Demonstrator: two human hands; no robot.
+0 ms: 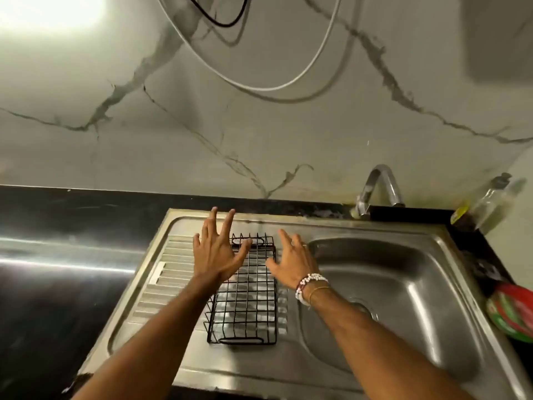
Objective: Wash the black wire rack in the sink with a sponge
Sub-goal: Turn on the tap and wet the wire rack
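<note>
A black wire rack [245, 307] lies flat on the ribbed steel drainboard [161, 284], just left of the sink basin [403, 284]. My left hand [216, 252] hovers over the rack's far left corner with fingers spread wide and nothing in it. Beside the rack's far right edge, my right hand [291, 261] is also spread open and empty, with beaded bracelets on its wrist. No sponge is in view.
A chrome tap [377, 189] stands behind the basin. At the back right corner stands a clear bottle [487, 203]. A red and green object [513, 310] lies on the right counter. Black countertop [57, 255] stretches to the left. A marbled wall with cables rises behind.
</note>
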